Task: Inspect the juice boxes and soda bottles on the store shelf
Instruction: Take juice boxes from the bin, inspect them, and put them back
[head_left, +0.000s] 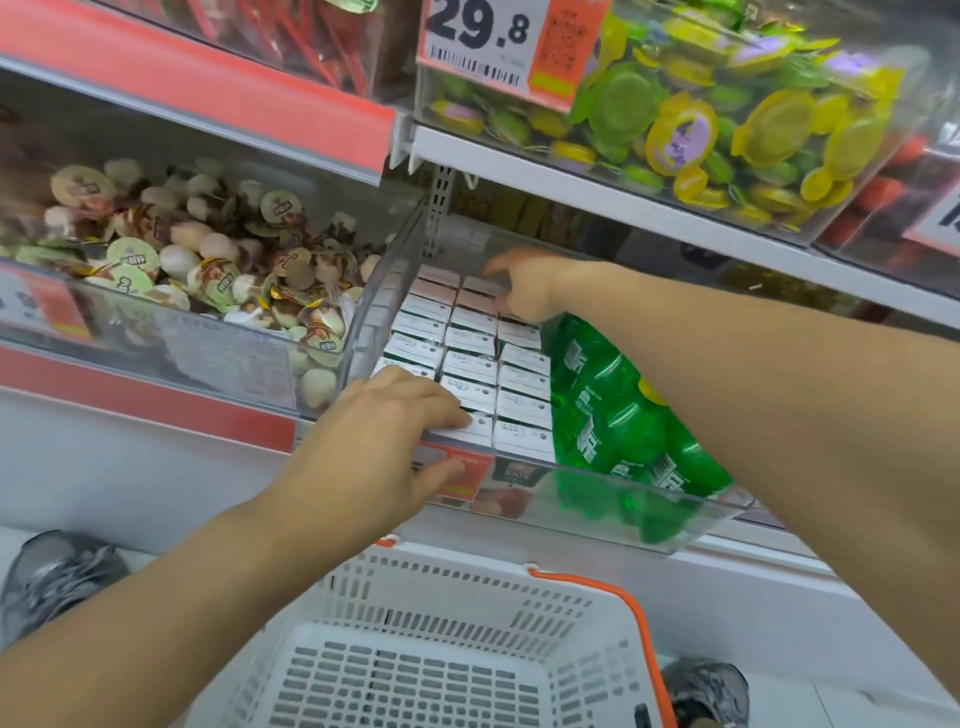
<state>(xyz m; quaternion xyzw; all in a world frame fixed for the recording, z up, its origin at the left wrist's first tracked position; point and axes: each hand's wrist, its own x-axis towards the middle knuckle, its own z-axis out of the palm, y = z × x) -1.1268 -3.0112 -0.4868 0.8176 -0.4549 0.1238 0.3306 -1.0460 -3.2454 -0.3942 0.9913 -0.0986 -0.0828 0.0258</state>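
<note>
Small juice boxes (470, 364) with white tops stand in three tight rows inside a clear plastic bin (623, 480) on the shelf. Green soda bottles (613, 415) lie stacked in the right part of the same bin. My left hand (379, 441) grips the bin's front rim, fingers over the top by the front boxes and thumb on the front wall. My right hand (524, 288) reaches deep into the bin and rests on the rearmost juice boxes. It is blurred, so I cannot make out whether it holds one.
A white shopping basket (467, 582) with orange handles sits on the floor below the bin, between my shoes. A clear bin of jelly cups (182, 260) adjoins on the left. Above hangs a bin of green and yellow cups (701, 114) with a price tag (483, 41).
</note>
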